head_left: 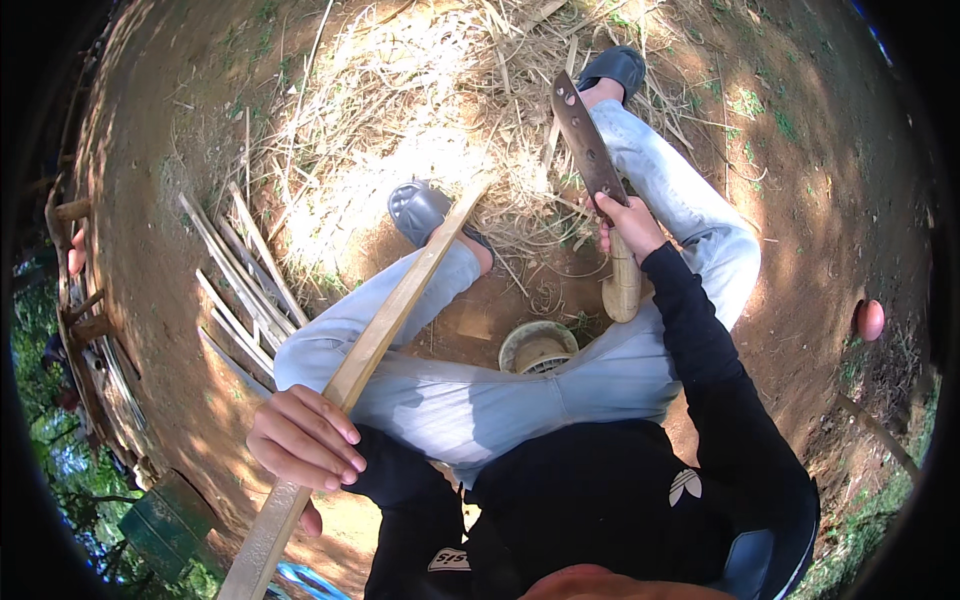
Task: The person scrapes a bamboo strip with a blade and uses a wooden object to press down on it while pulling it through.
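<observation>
A long bamboo slat (385,330) slants from near left across the lap, gripped by the closed left hand (303,440). The right hand (628,226) clasps a knife (596,185), blade pointing far.

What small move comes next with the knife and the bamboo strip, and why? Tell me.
Probably bring the knife down and left toward the bamboo strip. The right hand holds the blade raised above the right knee, apart from the strip, while the left hand has the strip angled across the lap, so blade and strip do not yet meet.
</observation>
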`<state>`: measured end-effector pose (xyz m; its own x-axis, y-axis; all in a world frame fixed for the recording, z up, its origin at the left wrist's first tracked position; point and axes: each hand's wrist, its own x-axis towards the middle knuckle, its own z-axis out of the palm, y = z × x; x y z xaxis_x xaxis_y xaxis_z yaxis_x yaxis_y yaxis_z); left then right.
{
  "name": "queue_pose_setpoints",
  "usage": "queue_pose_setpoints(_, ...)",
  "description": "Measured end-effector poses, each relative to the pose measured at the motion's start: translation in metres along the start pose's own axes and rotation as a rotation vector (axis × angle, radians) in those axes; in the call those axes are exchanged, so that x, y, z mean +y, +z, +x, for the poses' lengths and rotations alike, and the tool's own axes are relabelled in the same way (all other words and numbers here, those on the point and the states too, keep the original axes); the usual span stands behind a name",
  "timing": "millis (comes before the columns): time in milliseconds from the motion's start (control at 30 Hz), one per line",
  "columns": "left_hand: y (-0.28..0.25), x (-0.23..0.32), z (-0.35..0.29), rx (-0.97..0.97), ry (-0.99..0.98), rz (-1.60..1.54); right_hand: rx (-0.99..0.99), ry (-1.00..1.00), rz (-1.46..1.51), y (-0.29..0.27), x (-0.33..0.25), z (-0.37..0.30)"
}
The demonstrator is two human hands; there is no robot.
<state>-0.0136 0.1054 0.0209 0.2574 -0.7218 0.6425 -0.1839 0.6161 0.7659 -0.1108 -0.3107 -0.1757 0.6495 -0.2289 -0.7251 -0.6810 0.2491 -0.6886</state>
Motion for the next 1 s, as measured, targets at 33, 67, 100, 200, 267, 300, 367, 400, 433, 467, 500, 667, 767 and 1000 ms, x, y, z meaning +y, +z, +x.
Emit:
queue_pose_setpoints(33,0.003,-0.002,0.005,-0.019,-0.009,0.024,0.004,-0.002,0.053,-0.002,0.001,-0.011)
queue_pose_setpoints(67,0.007,-0.004,0.01,-0.016,-0.007,0.101,-0.01,0.009,0.096,-0.004,0.009,-0.014)
queue_pose_setpoints(100,0.015,-0.008,0.017,0.036,0.021,0.156,0.001,0.02,0.13,-0.005,0.012,-0.012)
queue_pose_setpoints(200,0.037,-0.01,0.032,0.096,0.105,0.222,0.043,0.053,0.171,-0.003,0.022,0.0)
queue_pose_setpoints(267,0.049,-0.013,0.039,0.094,0.044,0.323,0.062,0.124,0.236,-0.009,0.025,0.005)
queue_pose_setpoints(300,0.054,-0.016,0.042,0.094,0.014,0.374,0.07,0.159,0.268,-0.012,0.028,0.006)
queue_pose_setpoints(367,0.065,-0.023,0.04,0.089,-0.003,0.295,0.079,0.168,0.27,-0.011,0.027,0.007)
queue_pose_setpoints(400,0.068,-0.027,0.037,0.074,0.0,0.213,0.076,0.158,0.265,-0.01,0.027,0.009)
queue_pose_setpoints(433,0.071,-0.03,0.035,0.058,0.001,0.127,0.075,0.154,0.263,-0.01,0.028,0.008)
queue_pose_setpoints(467,0.072,-0.031,0.035,0.015,0.011,0.075,0.077,0.138,0.243,-0.01,0.029,0.008)
queue_pose_setpoints(500,0.073,-0.032,0.033,0.002,0.0,0.058,0.079,0.122,0.224,-0.009,0.029,0.009)
queue_pose_setpoints(667,0.082,-0.035,0.036,-0.078,-0.125,0.014,0.065,0.114,0.088,0.005,0.025,0.004)
queue_pose_setpoints(767,0.092,-0.044,0.052,-0.266,-0.234,0.002,0.044,0.12,0.081,0.008,0.028,0.008)
queue_pose_setpoints(1000,0.115,-0.058,0.058,0.048,-0.101,0.12,0.025,0.081,0.071,0.011,0.029,0.014)
